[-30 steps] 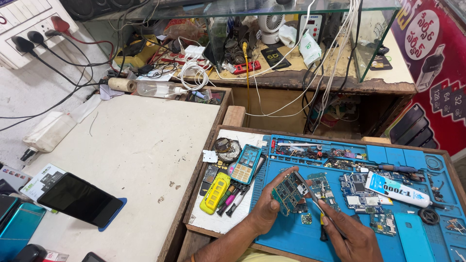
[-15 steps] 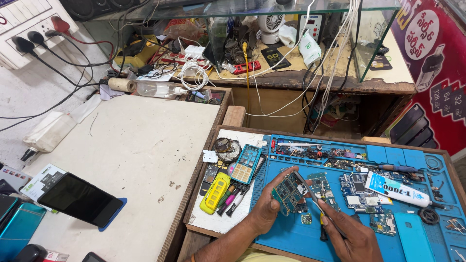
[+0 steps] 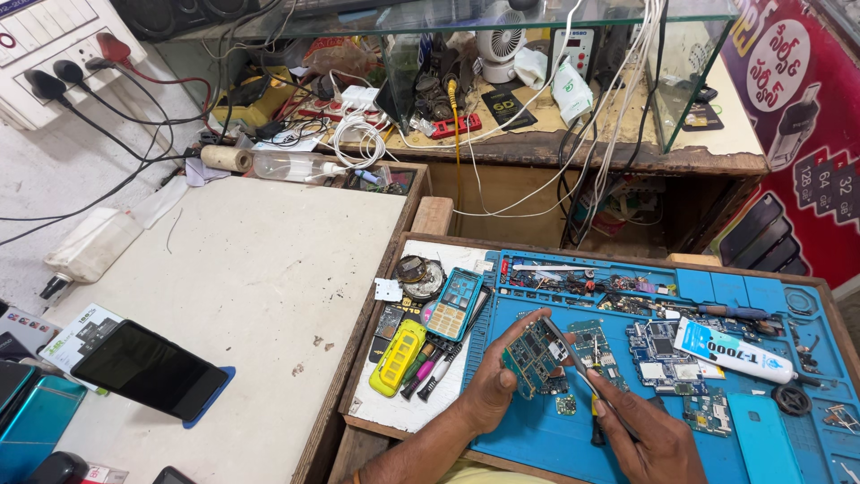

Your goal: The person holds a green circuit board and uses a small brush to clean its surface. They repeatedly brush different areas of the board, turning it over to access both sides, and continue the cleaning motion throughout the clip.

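My left hand (image 3: 491, 387) grips a small green circuit board (image 3: 530, 358) and tilts it up above the blue work mat (image 3: 537, 448). My right hand (image 3: 647, 439) pinches a thin metal tool (image 3: 568, 351) whose tip rests against the board's upper right edge. Several other circuit boards (image 3: 658, 351) lie on the mat just right of the held one. A white glue tube (image 3: 730, 352) lies further right.
A yellow phone shell (image 3: 399, 358), a blue keypad phone (image 3: 455, 303) and pens lie on the tray's white left part. A black phone (image 3: 149, 369) sits on the pale tabletop (image 3: 260, 269) at left. Cables, a socket strip (image 3: 54, 45) and a glass shelf (image 3: 537, 18) crowd the back.
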